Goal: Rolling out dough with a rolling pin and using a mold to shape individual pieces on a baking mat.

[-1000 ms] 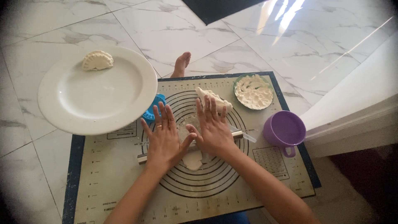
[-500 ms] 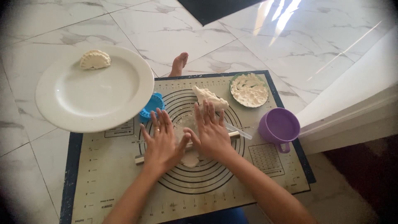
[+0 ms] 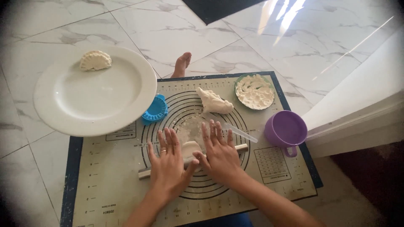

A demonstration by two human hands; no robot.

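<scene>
Two flat, open hands are what I see on the mat (image 3: 105, 185): left hand (image 3: 168, 166) and right hand (image 3: 219, 153) press a rolling pin (image 3: 240, 147) over a small dough disc (image 3: 190, 148). The plate (image 3: 126, 113) bears one finished dumpling (image 3: 96, 61); the dough lump (image 3: 213, 102), flour bowl (image 3: 255, 91) and blue press (image 3: 155, 110) wait.

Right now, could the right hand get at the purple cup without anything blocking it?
Probably yes. The right hand lies flat on the rolling pin, and the purple cup stands to its right on the mat, with only bare mat between them.
</scene>
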